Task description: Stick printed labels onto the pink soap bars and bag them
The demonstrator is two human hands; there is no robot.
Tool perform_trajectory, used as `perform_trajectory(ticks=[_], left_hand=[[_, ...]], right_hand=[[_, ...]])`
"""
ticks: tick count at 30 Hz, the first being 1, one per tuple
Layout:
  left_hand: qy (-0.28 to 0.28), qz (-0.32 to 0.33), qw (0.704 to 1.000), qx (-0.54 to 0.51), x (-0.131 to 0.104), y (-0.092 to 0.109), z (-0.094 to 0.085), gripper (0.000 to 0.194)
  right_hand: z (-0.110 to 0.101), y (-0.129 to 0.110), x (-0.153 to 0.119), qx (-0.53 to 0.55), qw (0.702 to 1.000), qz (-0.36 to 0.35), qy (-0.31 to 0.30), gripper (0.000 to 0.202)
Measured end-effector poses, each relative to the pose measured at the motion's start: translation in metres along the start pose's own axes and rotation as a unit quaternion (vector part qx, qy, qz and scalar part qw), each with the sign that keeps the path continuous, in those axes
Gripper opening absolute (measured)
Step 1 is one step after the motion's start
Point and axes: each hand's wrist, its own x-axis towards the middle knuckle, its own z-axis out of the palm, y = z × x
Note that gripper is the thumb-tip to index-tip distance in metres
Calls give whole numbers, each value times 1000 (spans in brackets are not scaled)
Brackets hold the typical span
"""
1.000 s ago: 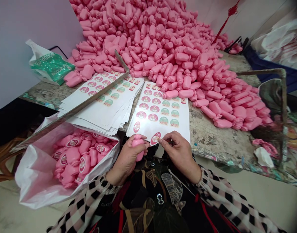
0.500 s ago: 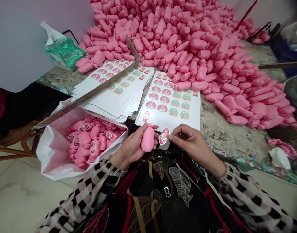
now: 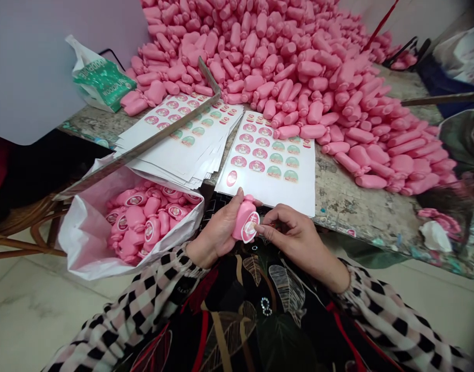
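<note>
My left hand [image 3: 218, 230] is closed round a small pink bottle [image 3: 243, 212], its cap end pointing away from me. An oval pink-and-white sticker [image 3: 250, 227] lies over the bottle's lower front face. The thumb and forefinger of my right hand [image 3: 294, 235] pinch the sticker's right edge. Just beyond my hands lies a sheet of stickers [image 3: 277, 194], with pink and green labels and one pink oval near its lower left corner. Left of it is a stack of similar sheets [image 3: 174, 165].
A big heap of pink bottles [image 3: 283, 67] covers the table's back and right. A metal bar [image 3: 143, 150] crosses the sheet stack. At the lower left, a white bag [image 3: 81, 243] holds labelled bottles. A green-and-white packet [image 3: 105, 82] stands back left.
My right hand has moved left, bringing the sticker from beside the bottle onto its front. My left hand has shifted slightly right and tilted the bottle.
</note>
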Motion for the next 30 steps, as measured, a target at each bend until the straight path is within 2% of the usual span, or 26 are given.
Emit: perform_trajectory(ticks=[15, 22, 30], left_hand=[[3, -15, 999, 30, -10, -4, 5, 50], [-14, -20, 999, 35, -10, -5, 2, 48], [-11, -45, 998, 30, -11, -2, 2, 48]], right_hand=[[4, 5, -7, -25, 999, -28, 7, 12], [3, 4, -6, -23, 999, -32, 1, 13], [3, 3, -6, -24, 998, -34, 37, 16]])
